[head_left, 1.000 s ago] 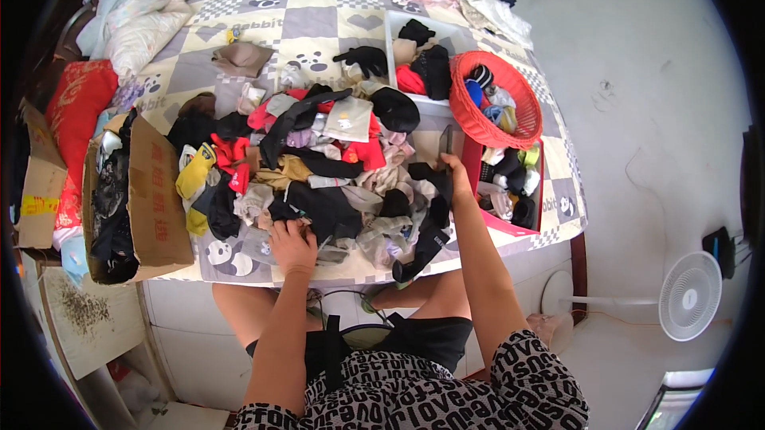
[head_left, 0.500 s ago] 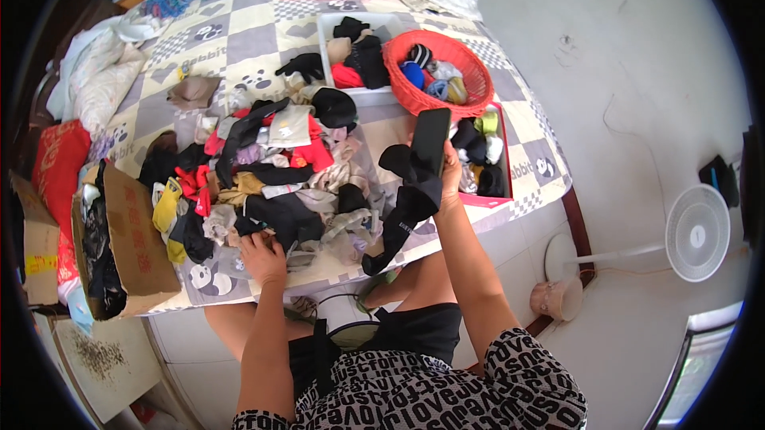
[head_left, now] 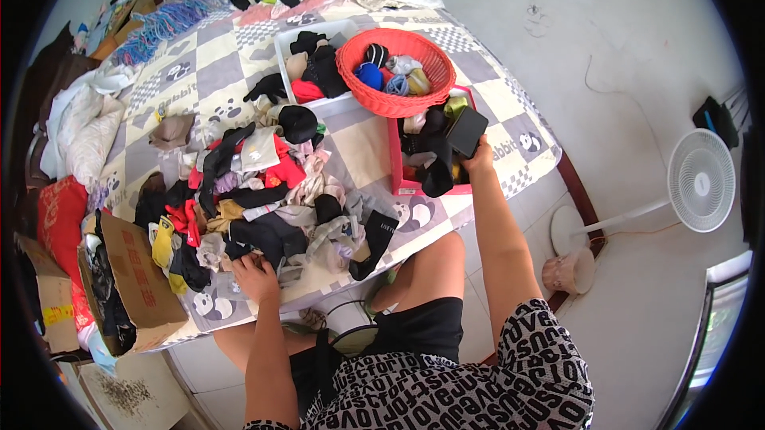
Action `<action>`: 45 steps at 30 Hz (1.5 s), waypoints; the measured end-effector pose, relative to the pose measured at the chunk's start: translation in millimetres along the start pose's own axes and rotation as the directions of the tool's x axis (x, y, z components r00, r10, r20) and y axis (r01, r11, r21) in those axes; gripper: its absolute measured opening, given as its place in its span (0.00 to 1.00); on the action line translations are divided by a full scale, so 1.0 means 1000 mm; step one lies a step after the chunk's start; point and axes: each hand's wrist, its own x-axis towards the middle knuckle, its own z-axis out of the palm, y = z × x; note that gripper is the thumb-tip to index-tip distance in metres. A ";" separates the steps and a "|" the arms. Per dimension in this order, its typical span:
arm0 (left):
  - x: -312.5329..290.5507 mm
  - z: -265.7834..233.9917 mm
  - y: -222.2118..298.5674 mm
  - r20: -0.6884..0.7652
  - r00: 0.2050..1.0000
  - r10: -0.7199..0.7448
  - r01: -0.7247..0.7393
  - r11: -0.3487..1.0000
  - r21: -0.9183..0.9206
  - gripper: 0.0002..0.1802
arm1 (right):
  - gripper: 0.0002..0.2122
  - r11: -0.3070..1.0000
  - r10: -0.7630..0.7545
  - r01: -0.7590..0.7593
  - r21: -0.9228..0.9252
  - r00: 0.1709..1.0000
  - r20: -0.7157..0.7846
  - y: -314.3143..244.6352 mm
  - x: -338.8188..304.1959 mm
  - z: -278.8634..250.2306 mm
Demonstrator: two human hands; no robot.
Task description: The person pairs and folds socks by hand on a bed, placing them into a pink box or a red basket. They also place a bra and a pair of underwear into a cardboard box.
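Observation:
My right hand (head_left: 480,161) grips a black phone (head_left: 468,133), a flat dark slab, above the pink box (head_left: 408,188). Black socks (head_left: 436,167) bunch beside and below the phone at the box; whether my fingers also hold them I cannot tell. At the front of the clothes pile, my left hand (head_left: 256,278) rests with fingers apart against a dark garment (head_left: 267,236). A black sock with pale lettering (head_left: 374,245) lies at the bed's near edge, right of the pile. Socks and small clothes of many colours make up the heap.
Behind the pink box stand a red basket (head_left: 437,63) with rolled socks and a white bin (head_left: 343,103) with dark clothes. A cardboard box (head_left: 143,286) sits on the left. On the floor at right are a white fan (head_left: 701,180) and a small bucket (head_left: 568,272).
My right hand has moved right with the phone and black socks, over the pink box. The lettered sock now lies apart at the bed edge. My left hand stays by the pile.

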 end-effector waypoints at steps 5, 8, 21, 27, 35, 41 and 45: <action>-0.001 0.001 -0.006 -0.018 1.000 0.015 -0.014 0.999 0.043 0.11 | 0.18 0.975 -0.094 0.046 -0.217 0.972 -0.214 -0.001 0.014 0.007; -0.001 0.003 -0.009 -0.010 1.000 -0.007 0.008 1.000 0.030 0.12 | 0.17 0.847 -0.276 0.082 -0.525 0.912 -0.303 -0.008 0.020 0.002; -0.004 0.004 -0.012 -0.010 1.000 -0.019 0.020 0.998 0.067 0.12 | 0.06 0.760 -0.199 0.088 -0.644 0.975 -0.102 -0.065 0.011 -0.018; -0.001 0.006 -0.002 0.005 1.000 -0.010 0.010 0.999 0.033 0.11 | 0.20 -0.048 -0.651 0.137 -0.989 0.747 0.135 -0.067 -0.001 -0.018; -0.001 0.007 -0.010 -0.034 0.999 0.027 -0.025 0.999 0.038 0.11 | 0.48 -0.235 -0.635 -0.222 -0.946 0.772 -0.023 0.031 -0.070 0.059; -0.001 0.005 -0.006 -0.027 1.000 -0.006 0.006 1.000 0.016 0.11 | 0.45 -0.252 -0.574 -0.211 -0.945 0.819 -0.029 0.017 -0.061 0.054; -0.002 0.005 -0.003 -0.027 1.000 -0.011 0.012 0.999 0.035 0.11 | 0.42 -0.324 -0.524 -0.144 -0.935 0.850 0.050 0.003 -0.054 0.044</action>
